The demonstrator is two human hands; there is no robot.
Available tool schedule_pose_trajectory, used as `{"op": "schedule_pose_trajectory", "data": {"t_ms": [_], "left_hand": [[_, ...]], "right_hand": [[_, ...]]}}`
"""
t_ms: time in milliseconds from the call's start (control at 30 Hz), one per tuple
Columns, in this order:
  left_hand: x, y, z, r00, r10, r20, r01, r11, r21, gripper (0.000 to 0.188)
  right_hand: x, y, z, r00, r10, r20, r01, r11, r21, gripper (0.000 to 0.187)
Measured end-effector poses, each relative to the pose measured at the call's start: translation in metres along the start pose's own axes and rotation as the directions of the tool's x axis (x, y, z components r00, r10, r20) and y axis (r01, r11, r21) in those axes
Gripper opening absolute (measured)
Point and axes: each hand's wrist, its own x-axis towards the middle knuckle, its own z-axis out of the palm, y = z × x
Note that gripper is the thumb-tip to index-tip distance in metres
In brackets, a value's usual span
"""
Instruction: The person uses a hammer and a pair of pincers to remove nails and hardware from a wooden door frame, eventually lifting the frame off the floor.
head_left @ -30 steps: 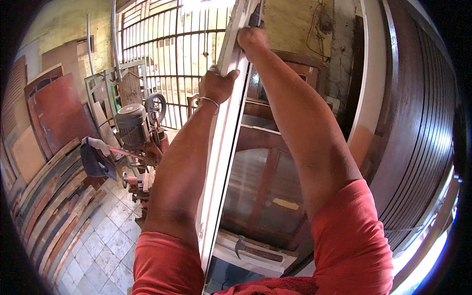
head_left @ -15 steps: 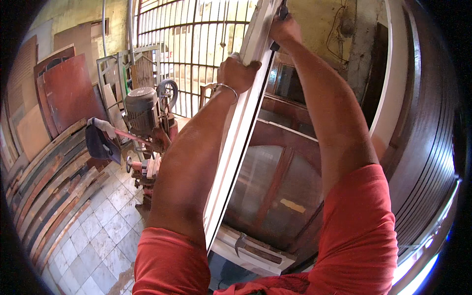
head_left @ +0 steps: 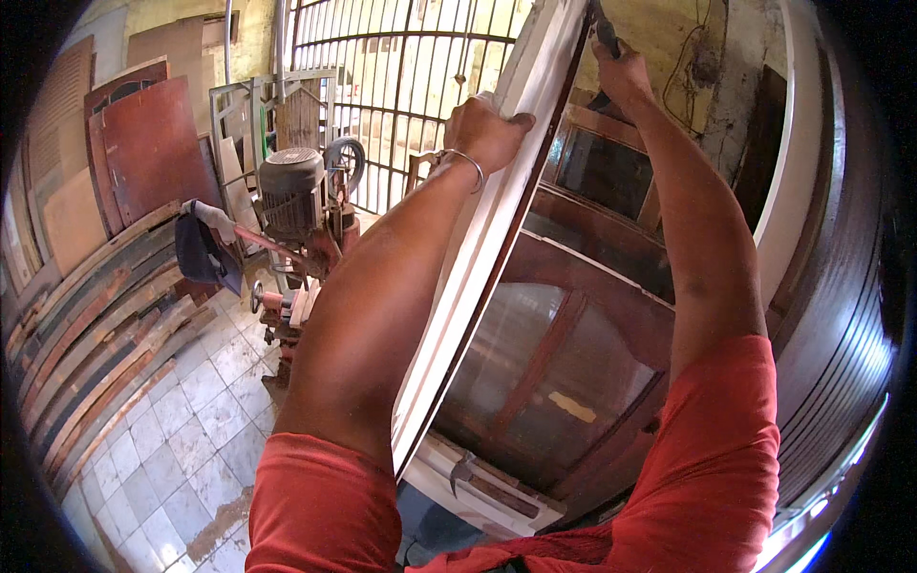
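Frame, long and white (head_left: 478,253), runs from between six and seven o'clock up to one o'clock in the person's view. The step in hand appears to be steadying this piece while working along its upper edge. At twelve o'clock the left hand (head_left: 487,134) grips it, fingers curled round the left edge, thumb pressed across the face. At one o'clock the right hand (head_left: 623,78) has its fingers closed round a dark tool (head_left: 606,36); its kind, and whether it touches the frame, cannot be told. The next move would seem to call for a firm left hold and careful placing of the tool.

The frame looks smooth and painted, with straight ridges along its length and a dark strip on its right. Toward four o'clock lies a reddish-brown door (head_left: 544,387) with cloudy, curved-topped panes; at three o'clock, a glossy, grooved dark panel (head_left: 841,277). A ribbed, rounded motor (head_left: 291,191) stands at ten o'clock, rough timber strips (head_left: 119,329) toward nine, veined tiles (head_left: 186,420) at eight.
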Motion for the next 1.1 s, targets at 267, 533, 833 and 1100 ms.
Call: {"op": "schedule_pose_trajectory", "data": {"t_ms": [267, 533, 833, 1100], "left_hand": [[-0.002, 0.005, 0.001, 0.999, 0.012, -0.044, -0.009, 0.997, 0.073, 0.053], [0.003, -0.003, 0.006, 1.0, 0.004, -0.016, -0.004, 1.0, -0.005, 0.05], [0.004, -0.003, 0.001, 1.0, 0.001, -0.012, -0.001, 0.999, 0.045, 0.052], [-0.002, 0.001, 0.0, 0.998, 0.026, -0.062, -0.022, 0.998, 0.056, 0.051]], "right_hand": [[0.007, -0.037, 0.04, 0.981, 0.195, 0.012, -0.187, 0.957, -0.224, 0.053], [0.025, -0.065, 0.058, 0.897, 0.382, -0.223, -0.409, 0.908, -0.088, 0.035], [0.02, -0.015, -0.002, 1.0, 0.021, -0.021, -0.024, 0.979, -0.201, 0.057], [0.004, 0.004, -0.024, 0.969, 0.241, 0.058, -0.243, 0.97, 0.016, 0.057]]}}
